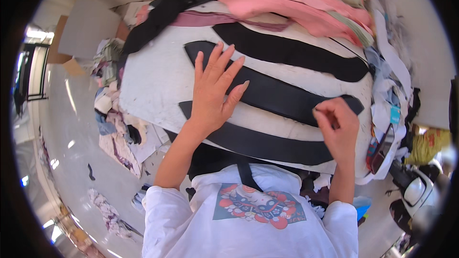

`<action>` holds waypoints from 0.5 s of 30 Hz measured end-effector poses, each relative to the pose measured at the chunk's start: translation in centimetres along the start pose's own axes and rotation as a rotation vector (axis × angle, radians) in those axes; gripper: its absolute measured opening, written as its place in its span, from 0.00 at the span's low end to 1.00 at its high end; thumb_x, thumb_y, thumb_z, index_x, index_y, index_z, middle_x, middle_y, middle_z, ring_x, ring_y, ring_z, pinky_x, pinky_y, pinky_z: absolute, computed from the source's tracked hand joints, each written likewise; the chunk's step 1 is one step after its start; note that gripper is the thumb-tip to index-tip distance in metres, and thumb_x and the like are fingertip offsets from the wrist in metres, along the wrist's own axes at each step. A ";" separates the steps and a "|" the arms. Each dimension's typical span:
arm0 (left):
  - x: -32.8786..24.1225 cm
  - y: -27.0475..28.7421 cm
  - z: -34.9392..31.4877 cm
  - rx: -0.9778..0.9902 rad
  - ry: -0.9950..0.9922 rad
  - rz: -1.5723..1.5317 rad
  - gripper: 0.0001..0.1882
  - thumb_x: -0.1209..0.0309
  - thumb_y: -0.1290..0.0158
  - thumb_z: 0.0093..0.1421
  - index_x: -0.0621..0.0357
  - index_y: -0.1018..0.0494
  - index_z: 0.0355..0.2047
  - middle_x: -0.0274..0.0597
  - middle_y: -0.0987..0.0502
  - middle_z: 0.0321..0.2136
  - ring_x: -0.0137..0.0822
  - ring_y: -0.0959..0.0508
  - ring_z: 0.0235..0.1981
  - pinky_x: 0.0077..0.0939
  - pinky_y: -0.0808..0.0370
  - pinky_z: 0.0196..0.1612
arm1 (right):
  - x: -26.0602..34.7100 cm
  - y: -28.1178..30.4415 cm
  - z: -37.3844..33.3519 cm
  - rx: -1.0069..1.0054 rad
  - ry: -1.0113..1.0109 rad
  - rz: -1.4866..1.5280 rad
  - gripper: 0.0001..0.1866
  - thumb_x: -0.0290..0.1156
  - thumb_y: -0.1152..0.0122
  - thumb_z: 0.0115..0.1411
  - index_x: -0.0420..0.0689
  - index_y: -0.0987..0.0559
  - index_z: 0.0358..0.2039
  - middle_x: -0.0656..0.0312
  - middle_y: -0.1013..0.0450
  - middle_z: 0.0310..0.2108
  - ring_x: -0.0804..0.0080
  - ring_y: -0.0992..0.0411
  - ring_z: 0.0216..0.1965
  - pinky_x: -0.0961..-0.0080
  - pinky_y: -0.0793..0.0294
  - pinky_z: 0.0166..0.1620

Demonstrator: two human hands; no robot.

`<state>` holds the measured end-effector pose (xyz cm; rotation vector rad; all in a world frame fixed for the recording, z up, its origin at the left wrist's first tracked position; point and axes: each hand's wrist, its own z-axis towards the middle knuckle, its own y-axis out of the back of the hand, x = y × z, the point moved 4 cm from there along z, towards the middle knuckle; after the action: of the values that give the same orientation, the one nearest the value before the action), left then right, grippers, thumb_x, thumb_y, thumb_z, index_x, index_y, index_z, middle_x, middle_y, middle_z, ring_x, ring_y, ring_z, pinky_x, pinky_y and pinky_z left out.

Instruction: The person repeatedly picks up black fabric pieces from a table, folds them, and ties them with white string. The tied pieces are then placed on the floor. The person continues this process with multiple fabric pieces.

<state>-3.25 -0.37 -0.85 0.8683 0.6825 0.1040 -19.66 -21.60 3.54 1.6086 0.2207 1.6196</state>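
Note:
Three long, curved black fabric pieces lie spread side by side across a white table (148, 81). My left hand (210, 91) is open, fingers spread, over the left part of the middle piece (277, 94). Near that piece's right end, my right hand (340, 126) is closed with thumb and fingertips drawn together at its lower edge. What they pinch, if anything, is hidden. Beyond the middle one lies the far black piece (291, 53). The near black piece (267, 143) runs along the table's front edge, partly under my left wrist.
Pink and green-grey fabric (291, 0) is heaped at the table's back, beside a long black fabric bundle (177, 12). Scraps (114, 110) hang along the left edge. White and blue scraps (387, 76) crowd the right side. A cardboard box (88, 24) stands far left.

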 end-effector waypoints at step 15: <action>7.3 2.9 -1.6 -0.371 0.277 0.197 0.23 0.66 0.36 0.55 0.56 0.24 0.50 0.49 0.27 0.56 0.51 0.35 0.65 0.52 0.45 0.65 | 3.9 -6.7 2.6 0.133 0.165 -0.034 0.05 0.20 0.33 0.52 0.42 0.21 0.29 0.61 0.28 0.23 0.71 0.29 0.21 0.76 0.32 0.25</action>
<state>2.11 5.19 -3.17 0.5646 0.8021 0.5197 -13.91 -15.85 2.62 1.5602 0.4479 1.7439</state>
